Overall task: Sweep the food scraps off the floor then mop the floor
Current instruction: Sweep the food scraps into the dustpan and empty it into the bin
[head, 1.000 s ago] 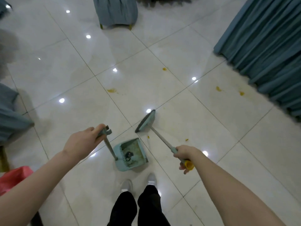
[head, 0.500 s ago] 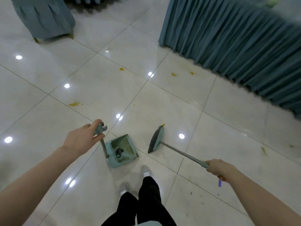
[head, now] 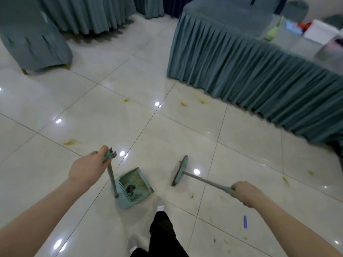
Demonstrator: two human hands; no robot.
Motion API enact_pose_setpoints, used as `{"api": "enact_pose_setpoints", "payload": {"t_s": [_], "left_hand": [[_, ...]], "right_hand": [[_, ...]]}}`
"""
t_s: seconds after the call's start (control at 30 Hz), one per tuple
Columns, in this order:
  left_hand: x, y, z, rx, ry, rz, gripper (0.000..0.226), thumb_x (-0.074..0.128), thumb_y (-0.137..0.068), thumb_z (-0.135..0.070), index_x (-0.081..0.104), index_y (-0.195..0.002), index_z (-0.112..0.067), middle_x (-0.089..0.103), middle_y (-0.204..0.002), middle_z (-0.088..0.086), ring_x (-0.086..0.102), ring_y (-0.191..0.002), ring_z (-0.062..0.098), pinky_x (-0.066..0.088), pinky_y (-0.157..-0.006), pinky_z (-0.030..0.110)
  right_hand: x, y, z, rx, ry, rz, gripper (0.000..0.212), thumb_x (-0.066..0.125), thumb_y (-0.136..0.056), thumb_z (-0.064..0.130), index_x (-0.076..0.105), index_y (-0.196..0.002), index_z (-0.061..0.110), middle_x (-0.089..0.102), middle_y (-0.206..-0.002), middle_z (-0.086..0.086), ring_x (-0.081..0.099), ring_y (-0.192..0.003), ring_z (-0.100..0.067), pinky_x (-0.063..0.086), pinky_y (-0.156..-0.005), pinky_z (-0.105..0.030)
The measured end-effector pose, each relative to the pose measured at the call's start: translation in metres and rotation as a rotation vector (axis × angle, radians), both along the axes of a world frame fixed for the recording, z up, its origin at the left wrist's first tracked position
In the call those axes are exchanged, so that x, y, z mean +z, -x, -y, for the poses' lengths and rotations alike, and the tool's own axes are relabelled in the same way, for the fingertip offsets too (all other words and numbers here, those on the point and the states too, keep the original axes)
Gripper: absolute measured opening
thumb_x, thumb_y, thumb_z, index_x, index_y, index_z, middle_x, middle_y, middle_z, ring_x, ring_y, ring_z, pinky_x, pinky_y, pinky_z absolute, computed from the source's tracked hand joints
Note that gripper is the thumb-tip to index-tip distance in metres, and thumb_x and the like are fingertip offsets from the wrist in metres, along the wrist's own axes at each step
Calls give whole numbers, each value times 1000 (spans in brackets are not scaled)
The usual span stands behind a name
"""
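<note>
My left hand (head: pixel 87 167) grips the top of the upright handle of a teal dustpan (head: pixel 133 186), which rests on the glossy tiled floor just ahead of my feet and holds some dark debris. My right hand (head: pixel 245 192) is closed around the handle of a teal broom (head: pixel 181 170), whose head stands on the floor to the right of the dustpan. Yellow food scraps lie scattered on the tiles: a smear (head: pixel 70 142) at the left, several bits (head: pixel 183 104) farther ahead, and small pieces (head: pixel 285 181) at the right.
A table with a pleated teal skirt (head: pixel 250 75) runs along the right, with containers on top. A covered chair (head: pixel 35 41) stands at the upper left, more skirted tables behind it. A small purple strip (head: pixel 245 221) lies on the floor at the lower right.
My view has turned right and forward, bringing the skirted table closer. The broom head has swung from ahead of the dustpan to its right. The dustpan stays in my left hand.
</note>
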State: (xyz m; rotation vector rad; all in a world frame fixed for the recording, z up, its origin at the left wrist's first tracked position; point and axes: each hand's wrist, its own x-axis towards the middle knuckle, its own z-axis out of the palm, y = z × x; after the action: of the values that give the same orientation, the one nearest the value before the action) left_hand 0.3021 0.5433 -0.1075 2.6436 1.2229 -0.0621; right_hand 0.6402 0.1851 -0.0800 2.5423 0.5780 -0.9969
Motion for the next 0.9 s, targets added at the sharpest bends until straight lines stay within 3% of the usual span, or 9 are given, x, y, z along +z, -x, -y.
{"api": "enact_pose_setpoints", "payload": {"t_s": [0.17,0.4,0.5,0.57,0.73,0.9], "left_hand": [[2,-22,-25,14,0,-28,26,43,-96,-44,40,-113,-24,63,-95,3,64,-76,33,49,-58,36],[1,-61,-80,91,-29,-58,27,43,-95,-48,40,-114,-28,63,-93,-2,64,-74,26,46,-53,32],[-1,-89,-108,93,-50,-77,27,44,-94,-49,41,-113,-30,65,-93,-4,63,-68,24,45,-48,31],[-4,-110,-123,88,-57,-88,27,46,-94,-49,43,-112,-29,66,-93,-5,64,-66,25,46,-47,31],[-8,-161,-148,14,-61,-124,27,48,-92,-48,44,-110,-27,66,-91,-4,63,-62,28,47,-46,33],[-7,-217,-160,-91,-65,-146,29,51,-92,-45,47,-113,-25,67,-92,-1,65,-64,30,43,-45,30]], "right_hand": [[-10,-9,-76,34,-145,-63,22,47,-97,24,66,-107,20,57,-75,0,58,-54,-17,43,-46,-23],[-50,-57,-246,82,-320,-205,24,42,-96,15,66,-101,10,53,-72,-6,59,-58,-26,44,-44,-26],[-72,-83,-310,172,-327,-211,28,41,-93,10,66,-105,14,54,-78,-4,60,-61,-27,54,-57,-31],[-87,-100,-337,242,-308,-188,35,41,-93,11,66,-116,19,56,-87,-4,58,-72,-27,52,-67,-33],[-112,-152,-341,369,-199,-118,41,44,-93,11,61,-127,25,64,-112,-6,64,-100,-27,44,-72,-29],[-121,-212,-262,225,-103,-134,44,37,-91,14,58,-125,33,54,-88,1,57,-80,-22,43,-63,-29]]}}
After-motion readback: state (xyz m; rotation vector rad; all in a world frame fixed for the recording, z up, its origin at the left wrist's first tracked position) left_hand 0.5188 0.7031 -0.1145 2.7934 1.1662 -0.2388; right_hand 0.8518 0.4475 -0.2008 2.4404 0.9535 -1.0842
